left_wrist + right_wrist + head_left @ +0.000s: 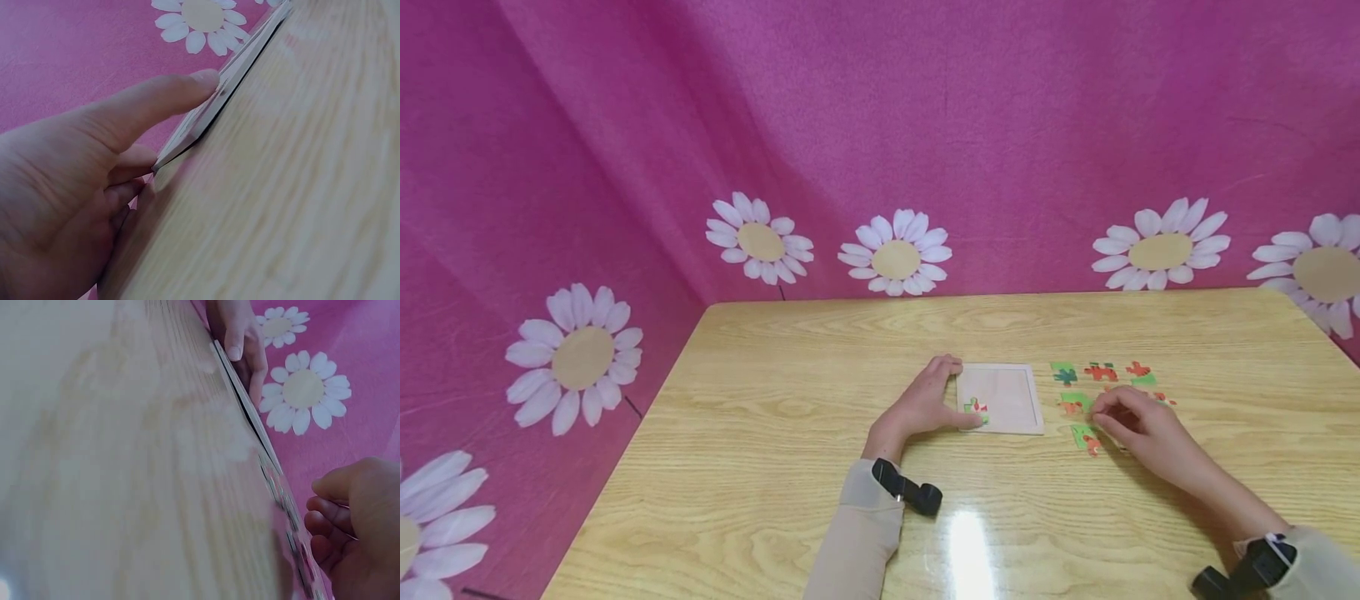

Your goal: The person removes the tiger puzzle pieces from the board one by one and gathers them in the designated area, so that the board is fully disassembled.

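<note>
A shallow white puzzle tray (1003, 392) lies on the table, with a green and red jigsaw piece (975, 407) in its near left corner. My left hand (925, 402) holds the tray's left side, the thumb over the near edge and the fingers at the far left corner. To the right lie several loose jigsaw pieces, among them a green one (1063, 373), a red one (1101, 372) and a green and orange one (1086, 439). Over these pieces hovers my right hand (1142, 429), fingers loosely bent; nothing shows between them in the right wrist view.
The wooden table (760, 450) reaches back to a pink cloth (1000, 125) printed with daisies, which also hangs along the left side. Bright glare (970, 550) falls on the near part of the tabletop.
</note>
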`<action>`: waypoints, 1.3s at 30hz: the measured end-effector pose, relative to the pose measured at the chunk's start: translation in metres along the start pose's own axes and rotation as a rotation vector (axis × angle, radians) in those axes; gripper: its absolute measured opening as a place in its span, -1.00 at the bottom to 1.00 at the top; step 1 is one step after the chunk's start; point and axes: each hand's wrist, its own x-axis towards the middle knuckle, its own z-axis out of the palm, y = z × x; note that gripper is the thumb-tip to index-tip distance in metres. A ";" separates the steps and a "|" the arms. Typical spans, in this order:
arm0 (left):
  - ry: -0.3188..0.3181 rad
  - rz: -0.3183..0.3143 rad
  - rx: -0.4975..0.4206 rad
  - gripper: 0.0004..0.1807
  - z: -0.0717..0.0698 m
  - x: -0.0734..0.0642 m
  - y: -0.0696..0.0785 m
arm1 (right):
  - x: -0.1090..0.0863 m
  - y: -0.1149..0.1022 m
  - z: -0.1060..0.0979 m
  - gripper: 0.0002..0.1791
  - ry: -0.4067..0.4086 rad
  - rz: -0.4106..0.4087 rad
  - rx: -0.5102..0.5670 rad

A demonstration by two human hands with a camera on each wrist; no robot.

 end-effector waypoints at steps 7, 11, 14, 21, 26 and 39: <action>-0.035 0.005 0.049 0.04 0.001 0.001 0.001 | 0.013 -0.010 0.012 -0.86 -0.041 0.010 0.053; -0.043 0.007 0.061 0.05 0.001 0.001 0.001 | 0.021 -0.016 0.019 -0.85 -0.038 -0.023 0.059; -0.038 0.007 0.060 0.05 0.000 0.000 0.001 | 0.028 -0.019 0.026 -0.85 -0.046 -0.031 0.047; -0.002 0.012 0.078 0.04 0.002 -0.002 0.003 | 0.046 -0.029 0.044 -0.86 -0.127 -0.015 0.080; -0.003 0.006 0.083 0.04 0.004 -0.002 0.002 | 0.059 -0.036 0.056 -0.87 -0.207 -0.015 0.136; -0.002 0.003 0.068 0.04 0.002 -0.003 0.004 | 0.080 -0.041 0.071 -0.80 -0.340 -0.054 0.163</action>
